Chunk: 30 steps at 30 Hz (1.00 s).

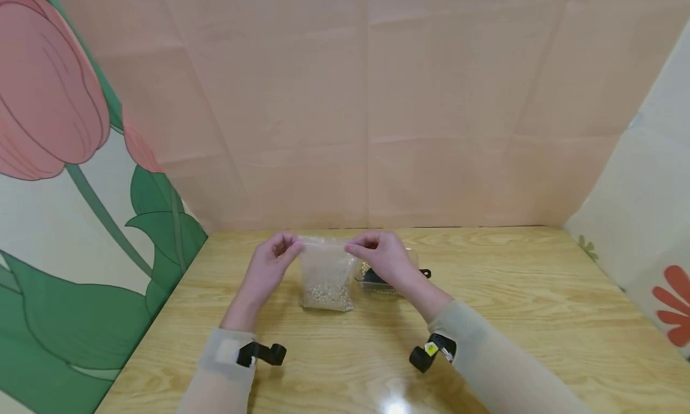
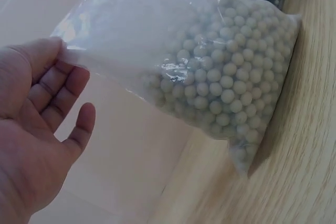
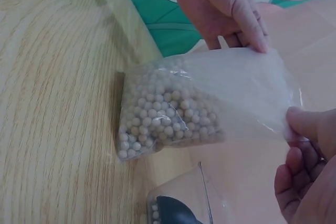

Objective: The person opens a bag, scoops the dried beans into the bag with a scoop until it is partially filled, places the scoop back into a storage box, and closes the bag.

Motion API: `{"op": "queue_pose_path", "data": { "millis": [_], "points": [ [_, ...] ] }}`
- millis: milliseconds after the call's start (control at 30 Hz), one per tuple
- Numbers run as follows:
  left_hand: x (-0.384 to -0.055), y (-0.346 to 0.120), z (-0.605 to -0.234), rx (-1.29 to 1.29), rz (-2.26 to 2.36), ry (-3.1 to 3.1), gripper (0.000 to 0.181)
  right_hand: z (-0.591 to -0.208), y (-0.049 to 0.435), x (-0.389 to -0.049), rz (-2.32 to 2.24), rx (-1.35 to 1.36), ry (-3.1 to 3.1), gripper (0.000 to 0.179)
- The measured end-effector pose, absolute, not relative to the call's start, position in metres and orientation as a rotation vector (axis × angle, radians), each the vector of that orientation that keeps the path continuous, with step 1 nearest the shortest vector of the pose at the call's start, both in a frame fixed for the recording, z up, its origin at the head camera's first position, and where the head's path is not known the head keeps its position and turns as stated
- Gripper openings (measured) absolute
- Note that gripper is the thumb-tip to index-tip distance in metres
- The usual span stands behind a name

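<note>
A clear plastic bag (image 1: pixel 326 276) stands upright on the table, its lower half filled with small pale round beads (image 2: pixel 231 72). My left hand (image 1: pixel 274 257) pinches the bag's top left corner between thumb and fingers. At the opposite top corner, my right hand (image 1: pixel 381 255) pinches the plastic the same way. The bag's top edge is stretched between both hands. Just right of the bag sits a clear container (image 3: pixel 184 190) with more beads and a black scoop (image 3: pixel 176 211) in it, partly hidden behind my right hand in the head view.
The wood-grain table (image 1: pixel 512 318) reaches back to a pink cloth (image 1: pixel 366 114) hanging behind it. A wall with painted tulips (image 1: pixel 48 90) rises on the left, and a pale wall with a red flower (image 1: pixel 676 306) on the right.
</note>
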State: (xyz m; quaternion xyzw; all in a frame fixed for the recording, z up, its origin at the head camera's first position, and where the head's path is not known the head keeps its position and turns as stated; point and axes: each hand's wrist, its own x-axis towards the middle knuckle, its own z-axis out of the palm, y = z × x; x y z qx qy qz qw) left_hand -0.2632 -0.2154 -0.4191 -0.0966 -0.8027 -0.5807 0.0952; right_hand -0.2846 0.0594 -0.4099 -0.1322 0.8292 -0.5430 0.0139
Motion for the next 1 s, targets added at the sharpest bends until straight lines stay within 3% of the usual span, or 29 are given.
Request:
{"op": "queue_pose_path", "data": {
  "millis": [1000],
  "points": [
    [-0.2644, -0.2134, -0.4154, -0.388, -1.543, -2.443, 0.016, -0.4049, 0.0494, -0.2858, -1.668, -0.513, 2.659, 0.011]
  ]
}}
